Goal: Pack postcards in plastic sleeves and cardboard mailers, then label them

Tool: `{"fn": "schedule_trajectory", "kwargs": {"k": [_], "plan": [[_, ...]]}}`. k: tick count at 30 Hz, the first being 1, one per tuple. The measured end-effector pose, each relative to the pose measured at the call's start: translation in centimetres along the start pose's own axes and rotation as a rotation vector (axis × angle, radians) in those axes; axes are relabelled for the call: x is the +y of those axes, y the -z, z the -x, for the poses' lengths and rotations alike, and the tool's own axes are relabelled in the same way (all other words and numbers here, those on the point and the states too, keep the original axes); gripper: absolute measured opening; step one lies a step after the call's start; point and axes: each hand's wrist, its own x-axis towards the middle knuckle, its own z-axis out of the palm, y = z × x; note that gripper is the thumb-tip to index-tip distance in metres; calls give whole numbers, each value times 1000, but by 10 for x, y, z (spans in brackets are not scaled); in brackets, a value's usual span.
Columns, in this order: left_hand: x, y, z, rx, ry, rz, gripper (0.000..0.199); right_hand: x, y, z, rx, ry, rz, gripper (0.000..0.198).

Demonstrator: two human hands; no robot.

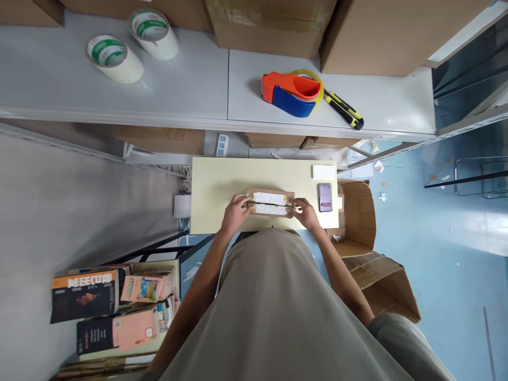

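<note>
A small brown cardboard box (271, 215) lies on the pale yellow table (216, 180), close to my body. White panels show on its top, with a dark gap running lengthwise between them; whether these are flaps or contents I cannot tell. Small yellow spots mark its ends. My left hand (236, 212) grips the left end, thumb in front and fingers behind. At the opposite end, my right hand (305, 212) holds the box the same way. To the right of that hand rest a phone (325, 197) with a lit screen and a flat white block (323, 172).
Behind the table, a grey shelf (190, 90) carries two tape rolls (119, 66), an orange-and-blue tape dispenser (291, 92), a yellow-black utility knife (343, 109) and large cartons (273, 26). Open cardboard boxes (359, 217) stand on the right floor. Stacked books (135, 328) sit at left.
</note>
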Motion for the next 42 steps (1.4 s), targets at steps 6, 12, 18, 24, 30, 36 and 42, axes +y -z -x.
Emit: {"fn": "schedule_trajectory", "kwargs": {"k": [6, 12, 18, 24, 30, 36, 42], "plan": [[-2, -11, -8, 84, 71, 43, 20, 2, -16, -12, 100, -42, -66, 28], [-5, -15, -19, 135, 47, 61, 19, 7, -25, -22, 212, -107, -233, 31], [-16, -20, -25, 230, 26, 117, 19, 12, -31, -25, 269, -161, -363, 34], [-21, -26, -20, 315, 106, 254, 13, 15, -40, -21, 320, -207, -446, 35], [-15, -34, -13, 394, 193, 334, 23, 12, -42, -21, 333, -202, -452, 42], [-19, -32, -13, 304, 245, 454, 24, 5, -36, -12, 335, -133, -421, 54], [-7, -6, -34, 336, 49, 297, 19, -24, -10, -24, 364, 52, -251, 56]]}}
